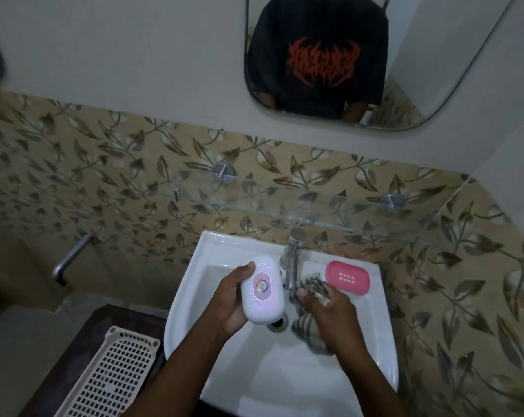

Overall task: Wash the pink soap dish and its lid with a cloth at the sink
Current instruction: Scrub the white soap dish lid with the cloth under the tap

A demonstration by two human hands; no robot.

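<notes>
I judge I'm partway: my left hand (233, 299) grips the pale lid (263, 289) over the basin (278, 377), my right hand (330, 311) clutches the striped cloth (307, 319) under the tap (291, 260), while the pink dish (347, 277) waits on the rim, apparently unwashed.

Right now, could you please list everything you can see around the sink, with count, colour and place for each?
lid: one, white with a pink label, held over the basin's left side
soap dish: one, pink, on the sink's back right ledge
cloth: one, striped dark and pale, under the tap
tap: one, silver, at the sink's back centre
sink: one, white, against the tiled wall
basket: one, cream, perforated, left of the sink
glass shelf: one, clear, above the sink
mirror: one, on the wall above
left hand: holding the lid
right hand: gripping the cloth
</notes>
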